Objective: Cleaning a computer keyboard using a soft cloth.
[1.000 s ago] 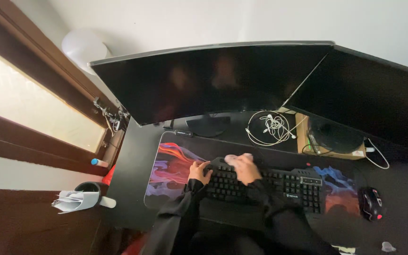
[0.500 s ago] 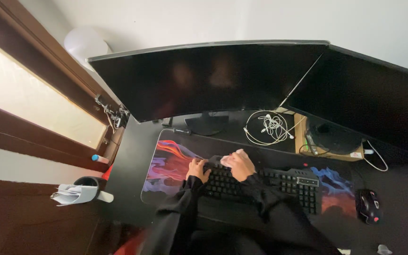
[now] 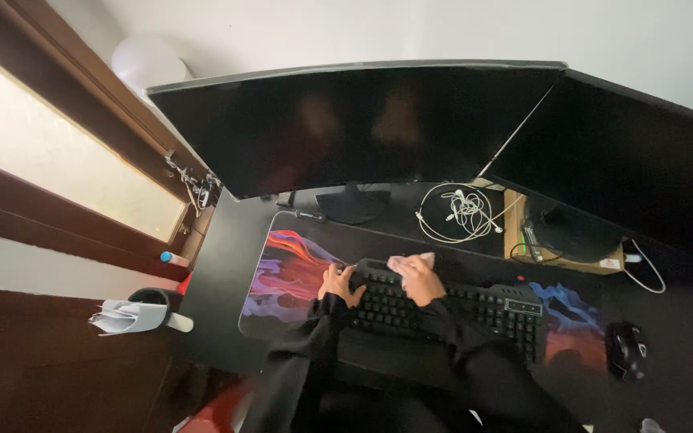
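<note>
A black keyboard lies on a colourful desk mat on a black desk. My left hand grips the keyboard's left end. My right hand presses a small pale pink cloth onto the upper left keys, fingers closed over it. Both arms wear black sleeves.
A wide curved monitor and a second dark monitor stand behind. White earphone cables lie coiled under them beside a cardboard box. A black mouse sits at the right. A window is at the left.
My right hand with the cloth has shifted slightly along the keyboard's top left, back and forth. The left hand has stayed on the keyboard's end. The camera view has moved a little.
</note>
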